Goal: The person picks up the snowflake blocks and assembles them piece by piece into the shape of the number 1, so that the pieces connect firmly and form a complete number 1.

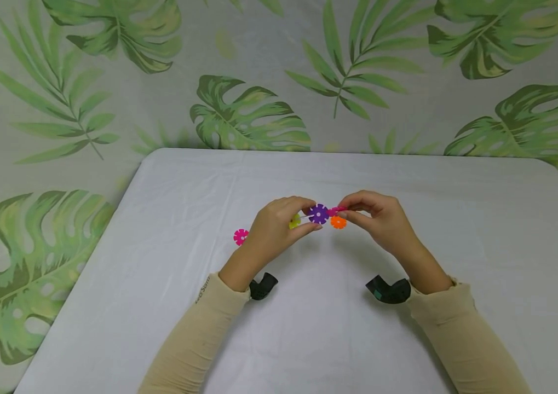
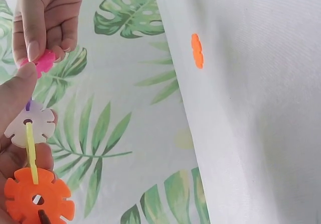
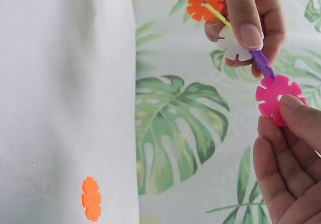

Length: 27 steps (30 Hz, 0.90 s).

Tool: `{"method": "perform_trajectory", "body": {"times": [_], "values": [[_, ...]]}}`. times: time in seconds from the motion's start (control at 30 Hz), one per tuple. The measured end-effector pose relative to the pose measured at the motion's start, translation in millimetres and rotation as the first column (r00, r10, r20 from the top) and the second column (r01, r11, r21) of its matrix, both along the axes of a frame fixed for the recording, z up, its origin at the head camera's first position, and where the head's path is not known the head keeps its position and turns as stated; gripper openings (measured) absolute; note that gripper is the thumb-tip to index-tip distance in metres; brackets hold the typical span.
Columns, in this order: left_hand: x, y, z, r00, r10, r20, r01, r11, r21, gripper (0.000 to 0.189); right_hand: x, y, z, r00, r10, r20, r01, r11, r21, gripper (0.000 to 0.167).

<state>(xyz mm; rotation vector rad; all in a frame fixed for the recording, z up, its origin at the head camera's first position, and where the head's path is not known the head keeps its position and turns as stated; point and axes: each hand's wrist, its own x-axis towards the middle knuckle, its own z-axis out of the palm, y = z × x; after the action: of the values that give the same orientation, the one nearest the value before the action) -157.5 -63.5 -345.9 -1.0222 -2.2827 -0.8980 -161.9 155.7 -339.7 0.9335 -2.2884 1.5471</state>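
My left hand (image 1: 275, 223) holds a chain of notched plastic snowflake discs over the table. In the head view a purple disc (image 1: 318, 214) shows between its thumb and fingers. A white disc (image 2: 36, 128), a yellow disc (image 2: 31, 151) and an orange disc (image 2: 39, 196) follow along the chain. My right hand (image 1: 379, 219) pinches a pink disc (image 3: 277, 97) between thumb and fingers. The pink disc's edge meets the purple disc (image 3: 263, 65); how deep the slots engage I cannot tell. Part of the chain is hidden behind the left hand.
A loose orange disc (image 3: 91, 199) lies on the white-covered table (image 1: 318, 339). Another pink disc (image 1: 241, 237) shows left of the left hand; whether it belongs to the chain I cannot tell. A leaf-patterned cloth (image 1: 259, 49) hangs behind the table.
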Motion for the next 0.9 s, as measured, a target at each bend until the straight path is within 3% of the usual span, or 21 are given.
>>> {"method": "perform_trajectory", "body": {"times": [0.1, 0.23, 0.9], "values": [[0.1, 0.0, -0.2, 1.0, -0.004, 0.008, 0.004, 1.0, -0.002, 0.035, 0.6, -0.6, 0.4, 0.995, -0.001, -0.101, 0.003, 1.0, 0.025, 0.023], [0.5, 0.5, -0.3, 1.0, -0.016, 0.02, 0.015, 1.0, 0.016, 0.035, 1.6, -1.7, 1.0, 0.985, 0.0, -0.175, 0.006, 0.999, 0.035, 0.023], [2.9, 2.6, -3.5, 0.999, -0.033, 0.016, 0.033, 0.999, 0.014, 0.036, 4.9, -11.5, -8.0, 0.965, -0.061, -0.254, 0.067, 0.998, 0.015, 0.021]]}}
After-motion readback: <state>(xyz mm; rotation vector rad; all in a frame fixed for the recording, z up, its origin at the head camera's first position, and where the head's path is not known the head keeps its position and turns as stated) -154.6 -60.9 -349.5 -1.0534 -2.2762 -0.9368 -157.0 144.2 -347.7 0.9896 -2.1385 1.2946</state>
